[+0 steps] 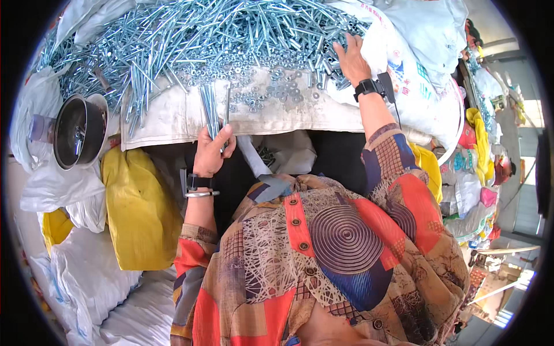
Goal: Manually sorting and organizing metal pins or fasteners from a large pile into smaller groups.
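Note:
My left hand (pixel 214 147) is closed around a small bundle of long metal bolts (pixel 210 106), which point up and away from me at the table's near edge. One of them leans apart from the rest. At the right side of the heap, my right hand (pixel 353 61) rests over short metal sleeves (pixel 332 64), its fingers spread and nothing visibly held in them. The heap of shiny long bolts (pixel 231 27) stretches across the far side of the table. Loose nuts and washers (pixel 254 86) lie scattered on the pale cloth (pixel 277 115) before me.
A dark round pan (pixel 95 130) with a few small metal pieces stands at the left. Yellow sacks (pixel 138 213) hang below the table's left edge. White woven bags (pixel 424 57) border the heap on the right. Another white bag (pixel 92 282) lies at lower left.

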`<state>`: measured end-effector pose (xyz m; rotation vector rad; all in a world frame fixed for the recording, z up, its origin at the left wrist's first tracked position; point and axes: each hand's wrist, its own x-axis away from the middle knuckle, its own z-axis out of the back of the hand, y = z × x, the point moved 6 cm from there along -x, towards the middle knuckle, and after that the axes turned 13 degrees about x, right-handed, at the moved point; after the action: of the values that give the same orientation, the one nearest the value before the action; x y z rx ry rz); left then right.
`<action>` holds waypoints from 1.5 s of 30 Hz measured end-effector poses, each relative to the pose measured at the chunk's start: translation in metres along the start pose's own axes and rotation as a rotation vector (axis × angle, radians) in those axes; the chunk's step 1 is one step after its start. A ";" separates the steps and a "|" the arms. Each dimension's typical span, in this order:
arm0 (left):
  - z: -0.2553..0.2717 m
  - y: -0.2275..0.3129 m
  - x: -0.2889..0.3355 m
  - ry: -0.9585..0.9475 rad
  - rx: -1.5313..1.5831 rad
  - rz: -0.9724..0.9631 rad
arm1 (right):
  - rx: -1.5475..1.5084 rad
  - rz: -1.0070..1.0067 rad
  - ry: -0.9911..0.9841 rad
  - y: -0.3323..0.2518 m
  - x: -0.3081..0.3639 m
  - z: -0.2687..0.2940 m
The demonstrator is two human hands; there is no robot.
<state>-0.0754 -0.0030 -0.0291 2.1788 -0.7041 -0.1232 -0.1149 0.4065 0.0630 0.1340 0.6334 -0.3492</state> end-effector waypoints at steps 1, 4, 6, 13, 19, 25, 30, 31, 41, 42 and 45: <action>0.001 0.002 0.002 0.001 0.000 -0.010 | -0.029 0.039 -0.086 -0.012 -0.001 0.002; -0.001 0.003 0.002 0.031 0.031 -0.006 | -0.046 0.139 -0.052 -0.034 0.007 0.009; -0.004 0.002 0.000 0.019 0.025 0.001 | 0.065 0.162 -0.041 -0.049 0.023 0.016; -0.005 0.003 0.001 0.017 0.018 -0.003 | 0.127 0.127 -0.045 -0.088 0.055 0.023; 0.000 0.001 0.000 -0.049 0.060 -0.019 | 0.055 0.143 -0.119 -0.104 0.081 0.020; -0.001 0.003 0.003 0.014 0.085 -0.001 | -0.333 0.147 -0.040 -0.093 0.077 0.022; 0.003 -0.003 0.002 0.023 0.055 0.037 | -0.466 0.151 0.024 -0.097 0.068 0.028; 0.003 -0.003 0.001 0.015 0.033 0.039 | -0.437 0.134 0.043 -0.096 0.065 0.032; -0.001 0.000 0.001 0.043 0.089 0.053 | -1.632 -0.472 -0.455 -0.109 0.066 0.035; -0.001 0.001 0.003 0.043 0.058 0.048 | -2.011 -0.532 -0.714 -0.129 0.076 0.033; 0.000 -0.005 0.001 0.020 -0.003 0.054 | -2.090 -0.495 -0.866 -0.164 0.094 0.050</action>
<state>-0.0728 -0.0014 -0.0328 2.1530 -0.7506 -0.0737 -0.0753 0.2163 0.0441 -2.0883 -0.1005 -0.0425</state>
